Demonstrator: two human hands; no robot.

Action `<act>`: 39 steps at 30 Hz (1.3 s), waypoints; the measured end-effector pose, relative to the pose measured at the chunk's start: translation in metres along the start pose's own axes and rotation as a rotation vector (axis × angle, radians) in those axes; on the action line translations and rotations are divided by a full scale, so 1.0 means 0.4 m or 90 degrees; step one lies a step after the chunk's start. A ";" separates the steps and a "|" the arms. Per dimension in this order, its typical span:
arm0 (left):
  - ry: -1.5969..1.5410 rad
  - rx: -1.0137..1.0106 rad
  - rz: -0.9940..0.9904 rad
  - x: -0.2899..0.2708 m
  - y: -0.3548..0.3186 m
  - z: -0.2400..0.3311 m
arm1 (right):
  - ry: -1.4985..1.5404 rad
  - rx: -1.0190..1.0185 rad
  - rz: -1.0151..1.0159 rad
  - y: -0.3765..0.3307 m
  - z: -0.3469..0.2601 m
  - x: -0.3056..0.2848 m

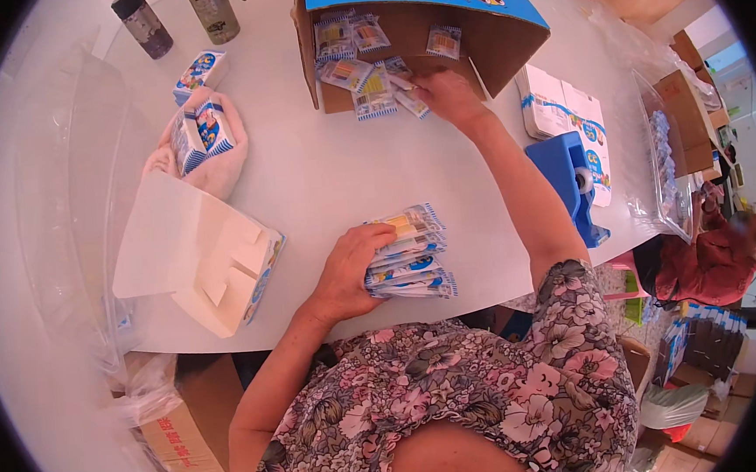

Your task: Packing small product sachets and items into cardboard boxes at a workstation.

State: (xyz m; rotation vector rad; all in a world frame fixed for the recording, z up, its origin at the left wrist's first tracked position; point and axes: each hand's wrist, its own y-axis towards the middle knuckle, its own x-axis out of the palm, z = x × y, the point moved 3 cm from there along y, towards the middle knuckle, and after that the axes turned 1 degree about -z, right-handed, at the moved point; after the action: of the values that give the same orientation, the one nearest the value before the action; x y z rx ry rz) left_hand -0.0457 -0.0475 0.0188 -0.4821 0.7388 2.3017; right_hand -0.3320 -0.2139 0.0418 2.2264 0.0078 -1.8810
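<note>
- My two hands are well apart, each busy in its own place.
- My left hand (pixel 345 272) is wrapped around the left side of a packet stack (pixel 411 267). My thumb lies on top, and my other fingers are mostly hidden.
- The packet stack is on the white table (pixel 304 184), right in front of me, near the edge. The packets are small and flat, with blue and white stripy ends.
- My right hand (pixel 449 95) reaches far out to the open side of a big cardboard box (pixel 505 47). My fingertips are at the loose packets (pixel 374 94) in there. I cannot tell if they are pinching one.
- The big cardboard box is brown inside and has a bright blue flap with funny cartoon eyes.
- On my left, an open white carton (pixel 218 287) is tipped over, with its lid spread out.
- Past it, a soft pink pouch (pixel 226 172) holds blue and white packs (pixel 213 126). One more pack (pixel 200 73) is just behind.
- Two bottles (pixel 142 26) are at the far left.
- On my right is a blue tape dispenser (pixel 562 175), beside a pile of flat cartons (pixel 547 106).
- Off to the right is a person in red (pixel 704 261).
</note>
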 end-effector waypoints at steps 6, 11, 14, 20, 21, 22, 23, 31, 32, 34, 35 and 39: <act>0.007 -0.033 0.095 -0.024 0.008 0.019 | 0.486 0.081 0.127 -0.192 -0.054 -0.062; -0.026 -0.035 0.046 -0.009 -0.006 -0.017 | 0.682 -0.035 -0.292 -0.260 -0.145 -0.053; -0.013 0.000 0.017 0.000 -0.001 -0.009 | 0.431 0.005 -0.062 -0.159 -0.108 -0.040; -0.110 -0.120 0.032 0.009 -0.003 -0.006 | -0.099 -0.006 0.122 -0.089 -0.014 0.041; -0.110 -0.143 0.026 0.005 -0.005 -0.006 | -0.119 0.012 0.090 -0.096 -0.025 0.033; -0.112 -0.150 0.032 -0.004 -0.003 -0.004 | -0.117 0.004 0.084 -0.121 -0.040 0.023; -0.011 -0.092 0.058 -0.021 -0.001 0.004 | 0.102 0.019 0.008 -0.156 -0.085 -0.010; -0.089 -0.029 0.035 -0.006 0.001 -0.010 | 0.357 0.246 -0.204 -0.072 -0.139 -0.008; -0.064 -0.027 0.036 -0.003 0.008 -0.004 | 0.190 0.262 -0.122 -0.028 -0.137 -0.007; -0.035 -0.022 0.026 0.000 0.018 0.001 | 0.105 0.235 -0.068 0.025 -0.144 0.020; -0.029 -0.011 0.034 0.003 0.016 -0.003 | 0.014 0.198 -0.026 0.045 -0.148 0.038; -0.004 -0.022 0.067 0.003 0.004 -0.002 | 0.176 0.216 0.073 0.049 -0.120 0.083</act>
State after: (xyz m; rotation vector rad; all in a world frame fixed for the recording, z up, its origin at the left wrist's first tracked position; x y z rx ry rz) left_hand -0.0474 -0.0484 0.0180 -0.4604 0.7379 2.4171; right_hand -0.2766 -0.2292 0.0199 2.6282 -0.4134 -1.5989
